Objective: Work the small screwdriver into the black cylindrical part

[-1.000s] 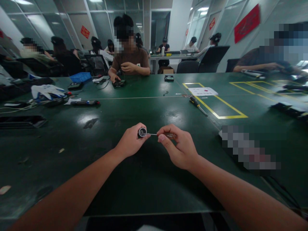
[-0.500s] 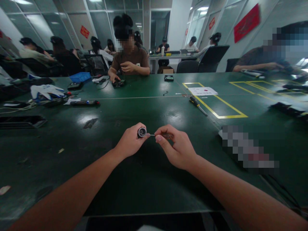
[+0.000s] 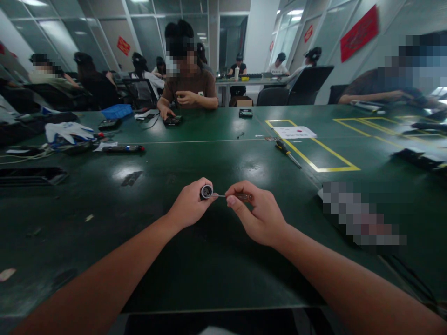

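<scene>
My left hand point(image 3: 190, 204) is closed around a dark cylindrical part point(image 3: 206, 191) with a round, silver-rimmed open end turned toward me; the fingers hide the rest of it. In my right hand point(image 3: 260, 211) is a small screwdriver point(image 3: 244, 197) with a see-through handle, pinched between thumb and fingers. Its thin metal shaft points left and reaches the side of the cylindrical part by my left thumb. Whether the tip sits in a screw cannot be made out. Both hands are above the green table point(image 3: 223, 270).
Farther right lie a yellow-black screwdriver point(image 3: 288, 152), a paper sheet point(image 3: 296, 132) and a blurred long object point(image 3: 359, 216). On the left are white gloves point(image 3: 68, 133), a pen-like tool point(image 3: 124, 149), a black tray point(image 3: 33, 177) and a blue bin point(image 3: 117, 111). A person point(image 3: 190, 88) works opposite.
Both hands keep nearly the same pose, with the screwdriver against the cylindrical part. The whole view has shifted very slightly.
</scene>
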The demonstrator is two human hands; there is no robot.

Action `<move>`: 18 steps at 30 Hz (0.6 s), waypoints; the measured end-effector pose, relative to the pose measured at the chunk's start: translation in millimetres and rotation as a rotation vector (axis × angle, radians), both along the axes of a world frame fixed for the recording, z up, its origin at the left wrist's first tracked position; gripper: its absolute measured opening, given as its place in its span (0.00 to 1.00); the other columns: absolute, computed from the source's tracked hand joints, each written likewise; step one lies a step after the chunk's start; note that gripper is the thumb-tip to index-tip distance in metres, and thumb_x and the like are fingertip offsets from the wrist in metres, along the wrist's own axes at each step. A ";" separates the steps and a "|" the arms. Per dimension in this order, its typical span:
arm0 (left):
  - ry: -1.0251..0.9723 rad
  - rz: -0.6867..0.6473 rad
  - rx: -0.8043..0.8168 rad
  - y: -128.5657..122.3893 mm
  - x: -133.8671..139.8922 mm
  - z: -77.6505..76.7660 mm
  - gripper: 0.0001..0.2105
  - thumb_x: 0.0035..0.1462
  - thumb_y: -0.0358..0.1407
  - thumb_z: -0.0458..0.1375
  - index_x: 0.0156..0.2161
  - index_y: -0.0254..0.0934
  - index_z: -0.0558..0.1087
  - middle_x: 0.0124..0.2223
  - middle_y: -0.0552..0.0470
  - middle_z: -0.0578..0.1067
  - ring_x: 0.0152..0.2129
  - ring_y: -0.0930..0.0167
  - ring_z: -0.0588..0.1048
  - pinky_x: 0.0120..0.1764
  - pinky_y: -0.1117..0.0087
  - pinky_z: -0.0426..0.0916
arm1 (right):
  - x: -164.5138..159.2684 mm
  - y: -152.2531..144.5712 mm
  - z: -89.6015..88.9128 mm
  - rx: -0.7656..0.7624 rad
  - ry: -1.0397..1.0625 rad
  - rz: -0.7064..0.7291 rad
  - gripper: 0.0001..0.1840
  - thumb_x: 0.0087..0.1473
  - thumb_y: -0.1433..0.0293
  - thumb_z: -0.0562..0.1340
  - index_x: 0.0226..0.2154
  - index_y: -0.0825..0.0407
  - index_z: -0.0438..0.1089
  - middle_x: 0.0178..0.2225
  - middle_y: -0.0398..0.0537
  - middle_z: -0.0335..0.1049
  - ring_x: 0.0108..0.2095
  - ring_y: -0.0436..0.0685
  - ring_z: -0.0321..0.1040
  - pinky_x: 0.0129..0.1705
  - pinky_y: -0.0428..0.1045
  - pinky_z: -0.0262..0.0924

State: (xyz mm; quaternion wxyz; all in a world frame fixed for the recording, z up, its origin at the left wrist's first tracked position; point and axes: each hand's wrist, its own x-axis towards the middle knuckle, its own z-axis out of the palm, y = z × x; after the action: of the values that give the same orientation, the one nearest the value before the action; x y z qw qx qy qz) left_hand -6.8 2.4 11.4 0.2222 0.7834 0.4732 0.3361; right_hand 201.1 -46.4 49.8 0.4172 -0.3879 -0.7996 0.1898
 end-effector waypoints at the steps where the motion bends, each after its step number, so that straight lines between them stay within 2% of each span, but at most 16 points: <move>1: 0.003 0.000 0.001 0.1 -0.1 0.0 0.08 0.60 0.40 0.61 0.36 0.38 0.69 0.32 0.56 0.72 0.28 0.71 0.70 0.32 0.70 0.61 | 0.1 0.0 0.1 -0.003 -0.001 0.000 0.06 0.65 0.67 0.59 0.40 0.50 0.70 0.34 0.46 0.76 0.33 0.54 0.74 0.36 0.49 0.65; 18: 0.023 0.003 0.014 -0.6 0.6 1.5 0.08 0.60 0.40 0.61 0.36 0.38 0.69 0.32 0.55 0.72 0.29 0.70 0.70 0.33 0.69 0.60 | 0.3 0.8 0.6 0.026 -0.034 -0.009 0.05 0.65 0.67 0.59 0.39 0.50 0.70 0.33 0.46 0.76 0.33 0.54 0.74 0.35 0.49 0.65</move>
State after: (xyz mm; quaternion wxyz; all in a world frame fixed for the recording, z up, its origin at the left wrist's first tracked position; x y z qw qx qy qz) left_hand -6.2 1.8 12.9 0.2107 0.7882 0.4743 0.3308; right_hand 201.4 -45.7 50.4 0.4092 -0.3891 -0.8074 0.1710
